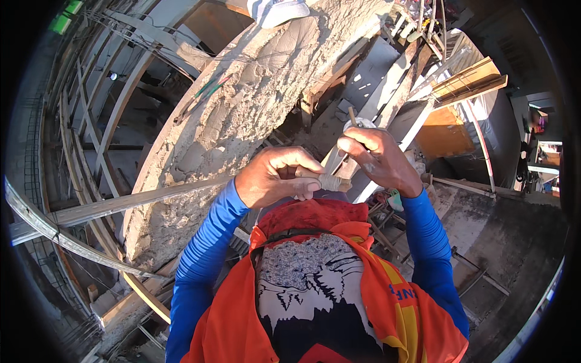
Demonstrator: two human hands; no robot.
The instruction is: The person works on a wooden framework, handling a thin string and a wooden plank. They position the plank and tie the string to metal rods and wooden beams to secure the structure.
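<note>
Near the middle, in front of my chest, my left hand point(279, 174) pinches a short wooden piece wound with pale string point(330, 182), thumb below and fingers above. The free end of the wood points right, toward my other hand. My right hand point(384, 160) is raised a little higher on the right, its fingers curled together. What it grips, if anything, is hidden by the fingers. Just beyond those fingers show a whitish rounded thing point(361, 123) and the tip of a thin brown stick point(351, 113); I cannot tell whether the hand touches them.
A rough, curved mortar surface point(242, 115) spreads ahead and left, with a pale cap point(278, 11) at its far end. A long wooden bar point(145, 201) crosses at left. Timber framing point(97, 121) stands far left. Boards and planks point(466, 85) clutter the right, above a lower floor.
</note>
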